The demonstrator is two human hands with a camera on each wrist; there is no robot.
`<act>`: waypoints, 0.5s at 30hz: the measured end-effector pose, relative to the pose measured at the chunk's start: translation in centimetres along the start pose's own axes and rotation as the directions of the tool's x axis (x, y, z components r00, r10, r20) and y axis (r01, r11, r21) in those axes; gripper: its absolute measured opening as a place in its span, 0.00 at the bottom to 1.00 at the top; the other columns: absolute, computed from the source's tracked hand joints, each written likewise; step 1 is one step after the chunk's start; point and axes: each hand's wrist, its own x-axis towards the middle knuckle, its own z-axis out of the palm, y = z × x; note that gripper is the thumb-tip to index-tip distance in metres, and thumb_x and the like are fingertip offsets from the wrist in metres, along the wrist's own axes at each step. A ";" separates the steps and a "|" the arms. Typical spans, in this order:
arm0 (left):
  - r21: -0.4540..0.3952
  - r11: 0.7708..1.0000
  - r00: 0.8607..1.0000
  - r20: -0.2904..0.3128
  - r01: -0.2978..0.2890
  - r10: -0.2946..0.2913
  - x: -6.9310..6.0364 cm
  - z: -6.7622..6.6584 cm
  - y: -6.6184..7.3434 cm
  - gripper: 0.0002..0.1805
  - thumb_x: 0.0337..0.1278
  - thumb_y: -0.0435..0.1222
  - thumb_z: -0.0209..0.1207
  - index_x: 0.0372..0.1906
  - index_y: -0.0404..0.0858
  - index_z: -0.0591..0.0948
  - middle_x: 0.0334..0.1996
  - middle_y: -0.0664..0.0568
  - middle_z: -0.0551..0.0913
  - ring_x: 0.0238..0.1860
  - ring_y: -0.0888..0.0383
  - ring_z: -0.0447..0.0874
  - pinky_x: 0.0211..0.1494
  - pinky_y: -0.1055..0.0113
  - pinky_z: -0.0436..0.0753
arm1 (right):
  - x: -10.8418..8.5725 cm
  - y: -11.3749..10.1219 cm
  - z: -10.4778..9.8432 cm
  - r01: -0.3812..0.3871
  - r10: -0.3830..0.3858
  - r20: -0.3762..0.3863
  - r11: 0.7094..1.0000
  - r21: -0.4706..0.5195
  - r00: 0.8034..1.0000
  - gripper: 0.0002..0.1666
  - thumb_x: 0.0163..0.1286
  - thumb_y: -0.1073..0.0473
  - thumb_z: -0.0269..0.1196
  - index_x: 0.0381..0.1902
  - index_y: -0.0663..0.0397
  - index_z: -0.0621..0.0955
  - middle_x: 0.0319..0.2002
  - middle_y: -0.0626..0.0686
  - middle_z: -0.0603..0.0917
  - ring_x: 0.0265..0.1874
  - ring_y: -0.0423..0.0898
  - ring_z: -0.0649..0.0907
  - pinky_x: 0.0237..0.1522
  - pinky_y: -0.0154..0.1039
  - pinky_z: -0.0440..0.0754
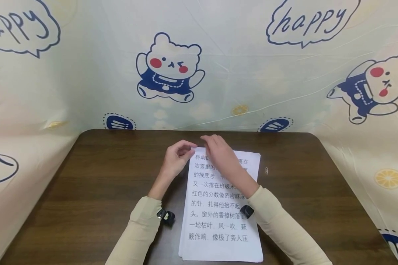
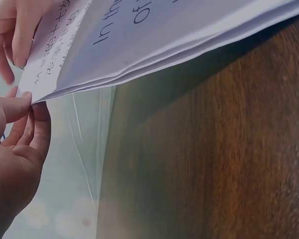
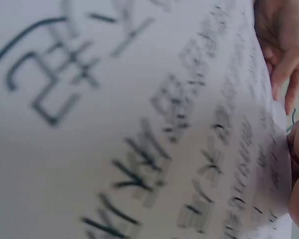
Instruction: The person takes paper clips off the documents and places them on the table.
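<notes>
A stack of white printed sheets (image 1: 219, 246) lies lengthwise on the table, large Chinese text on top. At its far left corner my left hand (image 1: 175, 158) pinches the paper between thumb and fingers, as the left wrist view shows with the hand (image 2: 20, 139) at lower left. English lettering also shows on the sheets (image 2: 139, 45) there, and their edges stand slightly apart. My right hand (image 1: 223, 154) hangs over the far end of the stack, fingers loosely bent and pointing left. Whether it touches the paper's edge is hard to tell.
A small paper clip (image 1: 266, 170) lies on the table right of the sheets. The dark brown wooden table (image 1: 96, 191) ends at a patterned cloth backdrop (image 1: 235, 84). Small black cameras (image 1: 167, 218) are strapped at both wrists.
</notes>
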 end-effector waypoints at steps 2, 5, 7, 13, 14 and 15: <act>0.000 1.000 1.000 -0.001 -0.004 0.004 0.0 0.1 0.0 0.08 0.63 0.27 0.62 0.46 0.36 0.85 0.45 0.40 0.87 0.44 0.48 0.88 0.43 0.74 0.81 | 0.1 0.2 -0.3 -0.062 0.064 -0.039 0.996 0.066 0.997 0.20 0.76 0.62 0.57 0.63 0.58 0.75 0.48 0.55 0.84 0.50 0.48 0.83 0.54 0.38 0.83; 0.012 1.000 1.000 -0.008 -0.007 0.007 0.0 0.1 -0.1 0.08 0.63 0.27 0.63 0.46 0.36 0.86 0.45 0.42 0.87 0.44 0.48 0.87 0.44 0.73 0.82 | 0.2 0.8 -1.0 -0.132 0.146 -0.088 0.981 0.142 0.985 0.18 0.77 0.61 0.57 0.61 0.60 0.74 0.47 0.56 0.84 0.46 0.48 0.83 0.50 0.39 0.84; 0.024 1.000 1.000 -0.016 -0.005 0.006 0.0 0.1 -0.2 0.09 0.63 0.28 0.63 0.46 0.37 0.86 0.46 0.42 0.87 0.43 0.49 0.87 0.45 0.73 0.82 | 0.2 1.3 -1.6 -0.150 0.175 -0.128 0.972 0.180 0.976 0.18 0.76 0.61 0.57 0.60 0.61 0.74 0.44 0.56 0.83 0.43 0.48 0.83 0.47 0.40 0.85; 0.035 0.999 1.000 -0.026 -0.004 0.005 -0.1 -0.1 -0.4 0.10 0.62 0.28 0.64 0.47 0.39 0.86 0.46 0.43 0.87 0.43 0.49 0.86 0.44 0.75 0.81 | -0.5 3.2 -3.4 -0.155 0.216 -0.253 0.958 0.239 0.943 0.14 0.75 0.61 0.59 0.54 0.63 0.77 0.43 0.59 0.85 0.40 0.51 0.83 0.44 0.42 0.84; 0.033 0.999 1.000 -0.027 -0.004 0.005 -0.1 -0.2 -0.5 0.10 0.62 0.28 0.64 0.47 0.39 0.86 0.46 0.43 0.87 0.43 0.48 0.86 0.43 0.75 0.80 | -0.7 3.6 -3.7 -0.163 0.230 -0.264 0.954 0.250 0.937 0.14 0.75 0.61 0.60 0.53 0.63 0.77 0.43 0.59 0.85 0.40 0.51 0.83 0.44 0.42 0.84; 0.031 1.000 1.000 -0.029 -0.001 0.002 -0.1 -0.2 -0.5 0.10 0.62 0.28 0.64 0.47 0.38 0.86 0.46 0.42 0.87 0.42 0.48 0.86 0.43 0.76 0.80 | -0.9 3.9 -4.0 -0.170 0.242 -0.273 0.950 0.264 0.931 0.14 0.75 0.61 0.60 0.53 0.63 0.78 0.43 0.59 0.85 0.41 0.51 0.84 0.45 0.43 0.84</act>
